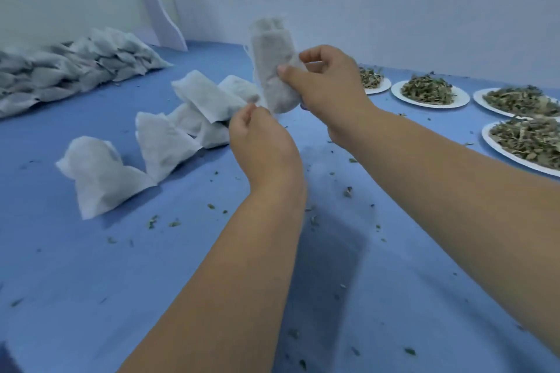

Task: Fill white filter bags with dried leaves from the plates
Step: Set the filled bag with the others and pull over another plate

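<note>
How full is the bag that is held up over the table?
Filled: the filter bag bulges and dark leaves show through its white fabric. The right hand grips it upright.

No text, label, brand or number is legible anywhere in view

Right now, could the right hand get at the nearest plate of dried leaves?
Probably yes: nothing stands between the right hand and that plate, but its grip is on the filled filter bag.

Blue table (91, 281) bears filled bags (100, 172), leaf plates (430, 105).
</note>
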